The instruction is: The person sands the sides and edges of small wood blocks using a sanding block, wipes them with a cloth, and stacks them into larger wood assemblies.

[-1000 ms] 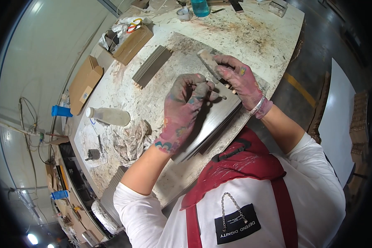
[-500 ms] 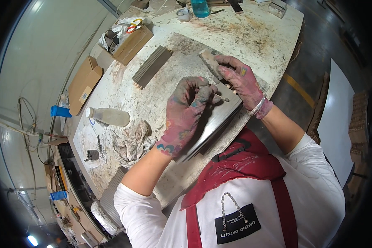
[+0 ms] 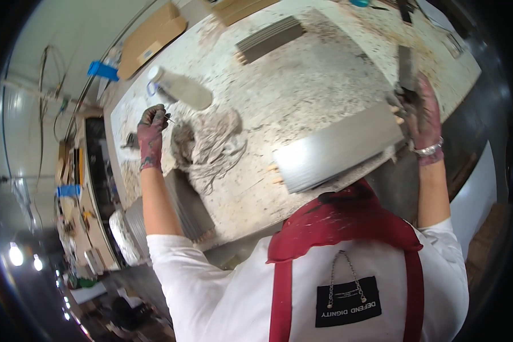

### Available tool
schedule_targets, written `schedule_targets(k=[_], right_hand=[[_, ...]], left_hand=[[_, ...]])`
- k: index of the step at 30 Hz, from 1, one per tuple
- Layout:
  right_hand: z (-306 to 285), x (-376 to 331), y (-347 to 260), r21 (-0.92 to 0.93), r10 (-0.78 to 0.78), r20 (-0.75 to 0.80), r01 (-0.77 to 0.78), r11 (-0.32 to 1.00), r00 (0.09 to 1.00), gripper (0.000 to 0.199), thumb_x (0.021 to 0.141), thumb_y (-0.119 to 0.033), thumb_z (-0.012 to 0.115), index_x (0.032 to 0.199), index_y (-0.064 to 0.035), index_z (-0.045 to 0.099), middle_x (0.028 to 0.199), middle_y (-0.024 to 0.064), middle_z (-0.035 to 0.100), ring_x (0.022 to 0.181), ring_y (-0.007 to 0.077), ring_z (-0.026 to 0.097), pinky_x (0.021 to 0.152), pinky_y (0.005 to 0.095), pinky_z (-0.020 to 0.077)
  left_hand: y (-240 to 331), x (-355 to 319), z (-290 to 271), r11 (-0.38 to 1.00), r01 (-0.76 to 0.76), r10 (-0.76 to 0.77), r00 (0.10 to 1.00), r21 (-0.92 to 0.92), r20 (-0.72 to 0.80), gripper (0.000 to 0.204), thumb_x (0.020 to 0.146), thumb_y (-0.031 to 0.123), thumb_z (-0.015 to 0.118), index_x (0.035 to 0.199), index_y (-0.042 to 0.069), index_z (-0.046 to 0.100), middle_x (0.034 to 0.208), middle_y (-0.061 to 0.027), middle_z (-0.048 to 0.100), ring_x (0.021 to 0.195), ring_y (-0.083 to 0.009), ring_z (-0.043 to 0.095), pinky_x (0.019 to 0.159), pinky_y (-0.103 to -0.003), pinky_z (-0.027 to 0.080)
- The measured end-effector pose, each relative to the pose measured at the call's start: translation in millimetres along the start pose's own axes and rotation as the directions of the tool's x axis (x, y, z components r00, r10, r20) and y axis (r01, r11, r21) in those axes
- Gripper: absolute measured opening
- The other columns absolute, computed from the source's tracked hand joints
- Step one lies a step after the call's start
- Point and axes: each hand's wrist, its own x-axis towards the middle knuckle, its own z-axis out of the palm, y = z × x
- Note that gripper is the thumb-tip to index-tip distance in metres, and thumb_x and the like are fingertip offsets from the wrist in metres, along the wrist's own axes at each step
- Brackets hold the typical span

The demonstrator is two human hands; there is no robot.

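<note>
Pinches a thin stick [image 3: 170, 119] in the closed fingers of the left hand [image 3: 153, 118], at the left of the frame, just beside a crumpled rag [image 3: 223, 137]. Grips a dark grey block [image 3: 406, 67] in the fingers of the right hand [image 3: 423, 111], at the upper right, near the right end of a stack of grey panels [image 3: 336, 149]. Has this stack, with wooden pegs [image 3: 276, 175] at its left end, on the counter [image 3: 228, 74], right of the frame's centre. Has a bundle of grey strips [image 3: 271, 39] at the upper centre and a white-capped bottle [image 3: 185, 89] at the upper left.
</note>
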Motion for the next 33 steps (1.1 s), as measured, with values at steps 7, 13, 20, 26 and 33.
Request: schedule_targets(k=[7, 13, 20, 26, 33], right_hand=[[-18.5, 14.7, 13.2, -0.007, 0.056, 0.002, -0.056, 0.998, 0.998, 0.037, 0.096, -0.03, 0.051, 0.126, -0.0074, 0.051, 0.109, 0.0054, 0.061, 0.09, 0.0153, 0.06, 0.077, 0.028, 0.047], [5.2, -6.2, -3.5, -0.049, -0.034, -0.027, 0.033, 0.998, 0.999, 0.042, 0.095, -0.034, 0.052, 0.128, -0.0085, 0.05, 0.109, 0.007, 0.061, 0.091, 0.0184, 0.059, 0.078, 0.0308, 0.0469], [59.2, -16.3, -26.3, -0.383, -0.056, 0.193, 0.128, 0.915, 0.98, 0.048, 0.091, -0.033, 0.057, 0.126, -0.0002, 0.052, 0.109, 0.0044, 0.058, 0.095, 0.0111, 0.053, 0.083, 0.0249, 0.0421], [47.8, -17.8, -24.0, -0.271, -0.078, 0.171, 0.123, 0.955, 0.982, 0.045, 0.091, -0.03, 0.06, 0.123, 0.001, 0.053, 0.099, 0.0024, 0.06, 0.086, 0.0071, 0.055, 0.073, 0.021, 0.0448], [55.0, -14.5, -18.3, 0.004, -0.089, 0.037, 0.089, 0.996, 0.995, 0.04, 0.09, -0.023, 0.062, 0.12, 0.003, 0.054, 0.1, 0.0043, 0.061, 0.086, 0.0094, 0.057, 0.077, 0.0244, 0.0485]], left_hand=[[-75.8, -2.9, -58.2, 0.501, 0.044, -0.035, 0.999, 0.864, -0.031, 0.027, 0.087, 0.029, 0.057, 0.109, 0.016, 0.065, 0.1, -0.0151, 0.066, 0.092, -0.0367, 0.062, 0.08, -0.041, 0.049], [-0.8, -50.2, 68.0, 0.584, -0.457, 0.347, 0.888, 0.671, 0.303, 0.063, 0.071, 0.013, 0.069, 0.131, 0.016, 0.049, 0.124, -0.0181, 0.054, 0.109, -0.0358, 0.054, 0.09, -0.041, 0.046], [-7.3, -76.0, 108.8, 0.885, -0.325, 0.142, 0.87, 0.333, 0.472, 0.051, 0.077, 0.0, 0.059, 0.127, 0.009, 0.052, 0.114, -0.014, 0.06, 0.105, -0.0276, 0.059, 0.091, -0.034, 0.047], [153.5, -81.3, 136.8, 0.982, -0.109, 0.186, 0.721, -0.155, 0.667, 0.073, 0.072, 0.041, 0.074, 0.126, -0.003, 0.05, 0.121, -0.0111, 0.058, 0.111, -0.0206, 0.056, 0.099, -0.032, 0.041], [242.3, -129.3, 264.3, 0.587, -0.809, 0.419, 0.282, -0.021, 0.863, 0.057, 0.084, 0.044, 0.061, 0.123, 0.004, 0.053, 0.109, -0.0176, 0.056, 0.096, -0.0318, 0.057, 0.082, -0.04, 0.048]])
